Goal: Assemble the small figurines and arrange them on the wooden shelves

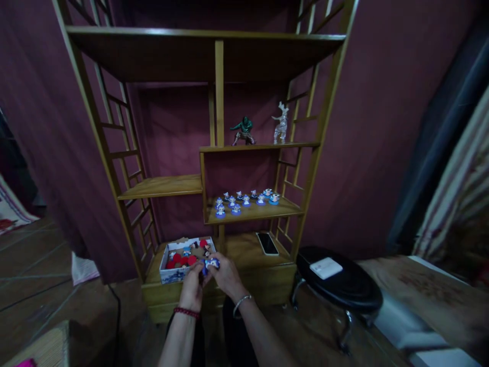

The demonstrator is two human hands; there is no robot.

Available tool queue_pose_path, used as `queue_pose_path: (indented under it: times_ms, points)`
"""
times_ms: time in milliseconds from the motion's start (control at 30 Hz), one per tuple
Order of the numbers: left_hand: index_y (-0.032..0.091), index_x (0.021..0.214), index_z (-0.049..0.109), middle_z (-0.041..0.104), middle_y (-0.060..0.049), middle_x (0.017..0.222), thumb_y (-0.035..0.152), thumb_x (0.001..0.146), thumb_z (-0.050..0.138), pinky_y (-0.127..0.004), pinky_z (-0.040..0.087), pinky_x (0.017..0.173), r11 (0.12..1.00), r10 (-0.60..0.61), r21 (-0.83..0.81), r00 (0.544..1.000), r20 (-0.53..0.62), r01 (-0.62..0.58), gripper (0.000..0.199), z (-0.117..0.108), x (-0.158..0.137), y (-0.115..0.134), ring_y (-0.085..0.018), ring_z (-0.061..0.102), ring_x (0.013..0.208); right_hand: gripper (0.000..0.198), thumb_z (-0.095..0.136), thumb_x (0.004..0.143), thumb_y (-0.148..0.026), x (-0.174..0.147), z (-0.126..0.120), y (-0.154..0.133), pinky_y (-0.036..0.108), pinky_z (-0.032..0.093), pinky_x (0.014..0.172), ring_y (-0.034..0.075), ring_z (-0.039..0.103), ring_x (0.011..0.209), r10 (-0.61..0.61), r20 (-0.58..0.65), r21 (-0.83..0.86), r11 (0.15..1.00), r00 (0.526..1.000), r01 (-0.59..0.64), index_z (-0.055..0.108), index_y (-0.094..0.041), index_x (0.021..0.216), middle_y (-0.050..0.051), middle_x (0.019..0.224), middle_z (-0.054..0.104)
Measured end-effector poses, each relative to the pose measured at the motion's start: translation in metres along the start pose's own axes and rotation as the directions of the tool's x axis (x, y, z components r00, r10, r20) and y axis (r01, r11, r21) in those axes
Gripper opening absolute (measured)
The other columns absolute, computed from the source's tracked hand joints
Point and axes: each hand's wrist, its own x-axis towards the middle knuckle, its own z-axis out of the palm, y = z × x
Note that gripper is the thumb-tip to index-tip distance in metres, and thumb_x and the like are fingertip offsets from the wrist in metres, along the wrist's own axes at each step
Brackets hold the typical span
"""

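Observation:
A small blue-and-white figurine (211, 263) is held between both hands, just past the front edge of the cardboard box. My left hand (194, 280), with a red bead bracelet at its wrist, is closed on the figurine's left side. On the other side, the fingers of my right hand (225, 272) pinch it; a silver bangle circles that wrist. Close by on the left, the open box (171, 277) contains several small figurines with red, blue and dark parts. Several similar blue-and-white figurines (246, 201) stand in loose rows on the shelf above, with small dark-based ones behind.
The wooden display rack (250, 218) has stepped shelves. A green warrior figure (243, 131) and a clear deer figure (281, 123) stand higher up. A phone (267, 243) lies on the lowest board. At right, a black stool (344, 285) carries a white flat object (326, 268).

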Motion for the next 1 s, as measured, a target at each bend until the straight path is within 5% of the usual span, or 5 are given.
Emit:
queue_pose_path:
  times_ms: [467, 1000]
  points:
    - [0.014, 0.073, 0.052, 0.057, 0.0, 0.063, 0.01, 0.077, 0.044, -0.019, 0.048, 0.054, 0.999, 0.008, -0.037, 0.999, 0.054, -0.006, 0.009, 0.03, -0.091, 0.013, -0.007, 0.053, 0.053, 0.02, 0.053, 0.07, -0.02, -0.054, -0.053, -0.04, 0.026, 0.041, 0.068, 0.016, 0.057, 0.073, -0.119, -0.084, -0.076, 0.991, 0.989, 0.113, 0.061, -0.025, 0.087, 0.0, 0.079, 0.064]
    - [0.011, 0.079, 0.053, 0.059, -0.007, 0.075, 0.008, 0.079, 0.041, -0.028, 0.052, 0.066, 0.979, -0.025, -0.192, 0.973, 0.23, 0.071, 0.012, 0.038, -0.117, 0.016, -0.012, 0.058, 0.068, 0.03, 0.045, 0.074, -0.018, -0.067, -0.095, -0.045, 0.027, 0.042, 0.078, 0.013, 0.055, 0.083, -0.288, -0.002, -0.018, 0.957, 0.958, 0.288, 0.058, -0.02, 0.101, 0.003, 0.095, 0.062]
